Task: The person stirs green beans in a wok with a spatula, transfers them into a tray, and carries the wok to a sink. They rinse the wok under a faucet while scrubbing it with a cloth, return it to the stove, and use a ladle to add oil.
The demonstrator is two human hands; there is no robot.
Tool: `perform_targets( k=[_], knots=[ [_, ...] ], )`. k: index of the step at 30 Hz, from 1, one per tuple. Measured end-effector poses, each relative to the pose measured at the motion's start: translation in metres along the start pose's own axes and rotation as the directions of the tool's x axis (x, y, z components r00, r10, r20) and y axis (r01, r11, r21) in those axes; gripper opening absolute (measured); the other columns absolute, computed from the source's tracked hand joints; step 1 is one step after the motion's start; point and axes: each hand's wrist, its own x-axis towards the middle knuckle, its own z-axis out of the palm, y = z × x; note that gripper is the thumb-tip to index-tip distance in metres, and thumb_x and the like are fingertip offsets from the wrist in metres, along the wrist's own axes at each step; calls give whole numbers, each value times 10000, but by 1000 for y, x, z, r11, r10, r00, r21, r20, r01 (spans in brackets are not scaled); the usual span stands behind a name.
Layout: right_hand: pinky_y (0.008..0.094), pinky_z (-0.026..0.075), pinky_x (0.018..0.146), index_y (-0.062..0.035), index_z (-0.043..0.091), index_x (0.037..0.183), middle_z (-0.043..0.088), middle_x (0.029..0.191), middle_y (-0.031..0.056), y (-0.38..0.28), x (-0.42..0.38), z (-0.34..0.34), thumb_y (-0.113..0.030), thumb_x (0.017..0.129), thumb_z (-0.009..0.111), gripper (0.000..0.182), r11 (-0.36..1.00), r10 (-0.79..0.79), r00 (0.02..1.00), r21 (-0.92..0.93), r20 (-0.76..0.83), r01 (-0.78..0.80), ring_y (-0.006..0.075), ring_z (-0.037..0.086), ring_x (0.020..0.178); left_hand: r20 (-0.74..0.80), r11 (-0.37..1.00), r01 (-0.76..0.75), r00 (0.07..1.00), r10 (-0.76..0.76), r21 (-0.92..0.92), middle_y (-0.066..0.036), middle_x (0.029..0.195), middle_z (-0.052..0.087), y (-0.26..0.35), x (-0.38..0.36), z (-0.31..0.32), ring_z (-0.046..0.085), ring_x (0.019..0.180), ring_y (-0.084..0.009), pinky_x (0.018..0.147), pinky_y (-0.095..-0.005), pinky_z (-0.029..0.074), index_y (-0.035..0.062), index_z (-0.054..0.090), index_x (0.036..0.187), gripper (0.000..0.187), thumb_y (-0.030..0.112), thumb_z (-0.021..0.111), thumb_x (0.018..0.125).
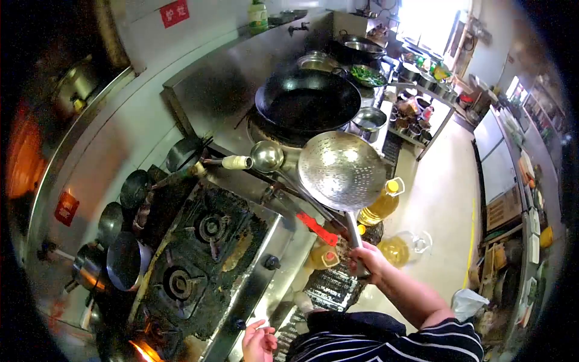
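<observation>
A large perforated metal strainer (341,171) is held out over the stove's edge, its handle wrapped by my right hand (369,263). My left hand (259,342) is low in the view, beside the stove front, fingers apart and slightly curled, with nothing in it. Beyond the strainer a big black wok (308,101) sits on its burner. A metal ladle (266,156) lies left of the strainer, in front of the wok. Close by, a red-handled tool (317,229) lies near the stove's corner, below the strainer.
A greasy two-burner stove (226,241) fills the lower left, with a flame at its near end. Several pans (125,260) stand along the wall. Oil jugs (395,250) are on the floor at right. A metal pot (369,120) and a plate of greens (367,75) stand beyond.
</observation>
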Motion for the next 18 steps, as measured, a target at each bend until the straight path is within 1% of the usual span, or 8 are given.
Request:
perform_targets(
  k=[2,4,5,9,12,13,16,18],
  knots=[
    [328,506,536,-42,556,1057,596,761,79,-10,-36,-6,-77,792,597,271,996,-76,990,-50,-120,70,183,577,595,38,995,-23,999,27,-100,-85,856,639,-22,10,-17,553,588,-120,471,-227,447,43,519,1185,249,99,452,952],
    [320,489,503,-39,556,1047,580,758,74,-25,-61,-22,-55,770,606,282,990,-102,979,-118,-176,82,182,562,566,-14,986,70,997,-73,-152,-91,890,644,-38,11,-22,591,677,-147,560,-247,491,70,518,1202,251,124,468,962],
    [310,463,467,-45,544,1051,561,756,70,-33,-70,-31,-42,763,602,294,986,-128,976,-125,-174,107,184,560,556,-4,989,75,997,-76,-124,-127,907,636,-54,19,-32,593,622,-199,515,-291,471,24,507,1210,310,150,466,930],
    [288,425,430,-105,480,1076,525,730,60,-55,-92,-61,-40,785,566,311,978,-204,946,-94,-251,186,167,516,518,169,982,181,971,-171,-49,-168,1017,661,-72,19,-15,650,794,-232,653,-332,523,16,531,1229,334,154,454,936],
    [305,427,430,-102,492,1064,528,737,58,-73,-103,-93,-41,787,567,293,989,-134,961,-88,-241,116,171,517,524,289,971,238,928,-234,21,-178,1059,653,-84,35,27,655,854,-243,725,-359,534,4,513,1254,343,126,432,944],
    [324,458,448,-89,504,1052,545,746,66,-80,-104,-106,-52,785,580,281,987,-125,959,-131,-254,94,187,538,532,338,968,250,909,-245,30,-187,1100,641,-88,45,47,650,942,-258,786,-374,535,-7,501,1271,350,102,415,949],
    [348,496,477,-72,519,1070,566,765,83,-101,-98,-150,-48,770,593,310,987,-33,976,-160,-217,-2,208,566,554,335,962,272,906,-258,4,-159,1188,607,-114,105,113,605,1075,-276,900,-408,499,4,434,1333,417,126,491,938],
    [363,519,503,-59,518,1145,582,788,98,-115,-88,-186,-45,752,607,403,986,-27,998,-166,-59,17,221,590,578,143,956,294,946,-290,-6,-123,1190,603,-143,162,156,557,1143,-260,969,-417,450,16,426,1332,453,163,547,922]
  ],
)
